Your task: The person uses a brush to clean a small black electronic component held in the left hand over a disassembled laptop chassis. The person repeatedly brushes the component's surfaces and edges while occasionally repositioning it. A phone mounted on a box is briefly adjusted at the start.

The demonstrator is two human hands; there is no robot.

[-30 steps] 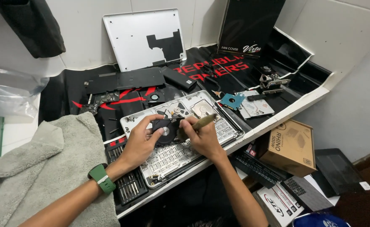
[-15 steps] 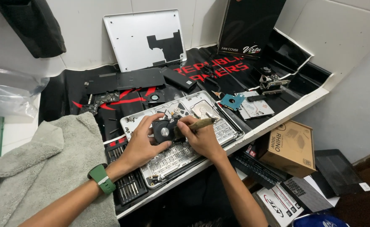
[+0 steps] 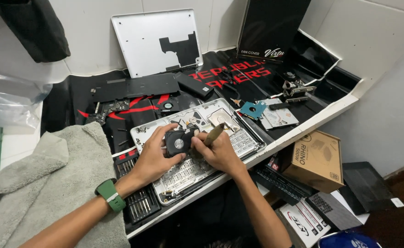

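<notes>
My left hand (image 3: 153, 156) grips a small black cooling fan (image 3: 178, 142) and holds it just above an opened silver laptop shell (image 3: 250, 138). My right hand (image 3: 220, 154) is closed around an olive-handled brush-like tool (image 3: 213, 134), with its working end against the fan; the tip is hidden. A green watch sits on my left wrist. The shell lies on a black mat (image 3: 78, 98) with red lettering.
A silver laptop bottom cover (image 3: 142, 41) leans on the wall. A black battery strip (image 3: 133, 86), a circuit board, a blue part (image 3: 253, 109) and a screwdriver-bit case (image 3: 140, 204) lie around. A grey towel (image 3: 36, 183) is at left, a cardboard box (image 3: 316, 160) under the bench at right.
The fan has been turned slightly in my left hand, and the tool's end has shifted along it. Both hands stay over the laptop shell.
</notes>
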